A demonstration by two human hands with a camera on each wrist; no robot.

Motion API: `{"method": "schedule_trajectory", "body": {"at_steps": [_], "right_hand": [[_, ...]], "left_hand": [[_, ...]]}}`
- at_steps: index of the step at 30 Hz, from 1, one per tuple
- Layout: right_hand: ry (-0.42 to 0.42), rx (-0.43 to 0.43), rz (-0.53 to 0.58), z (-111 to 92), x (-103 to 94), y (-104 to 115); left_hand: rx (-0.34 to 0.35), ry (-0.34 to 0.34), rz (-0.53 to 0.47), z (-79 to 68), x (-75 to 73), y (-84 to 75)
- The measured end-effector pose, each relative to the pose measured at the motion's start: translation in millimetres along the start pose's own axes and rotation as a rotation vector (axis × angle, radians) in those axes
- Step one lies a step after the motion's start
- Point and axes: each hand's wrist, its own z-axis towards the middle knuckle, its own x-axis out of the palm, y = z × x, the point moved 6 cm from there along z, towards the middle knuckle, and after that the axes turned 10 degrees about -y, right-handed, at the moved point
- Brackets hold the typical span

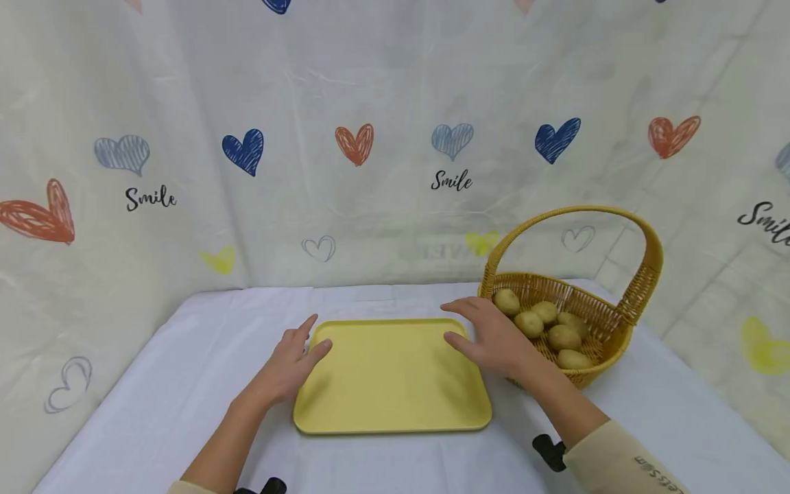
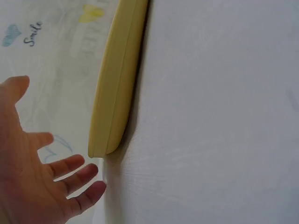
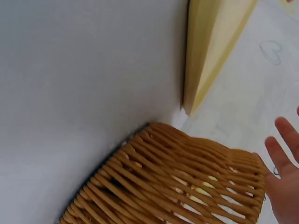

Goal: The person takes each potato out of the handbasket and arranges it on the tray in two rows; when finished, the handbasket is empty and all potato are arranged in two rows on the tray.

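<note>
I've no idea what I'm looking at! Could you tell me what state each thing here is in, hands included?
Left hand: fingers spread, holding nothing, at the tray's left side
Right hand: fingers spread, holding nothing, between tray and basket
Yellow tray: lying flat, empty
Wicker basket: upright, partly filled
Potatoes: loose in the basket
White cloth: spread, slightly creased
Heart-print backdrop: hanging
</note>
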Motion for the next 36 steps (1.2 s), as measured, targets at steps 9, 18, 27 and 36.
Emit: {"method": "schedule_trajectory", "body": {"at_steps": [9,18,27,36], "right_hand": [[0.083,0.077,0.053,9,-16.7,-12],[0.236,0.186,0.029,21,-35.6,-22],[0.434,0.226,-0.035,36,-60.1,-28],[0.663,0.297,-0.076,47,-71.3,-42]], "left_hand": [[-0.209,0.054,0.049,7.1,-4.4,13.4],[-0.363,0.121,-0.121,3.3,-6.7,24.6],[-0.391,0.114,-0.204,2.8,-4.3,28.5],[-0.405,0.123,-0.206,1.3,-5.1,25.6]]}}
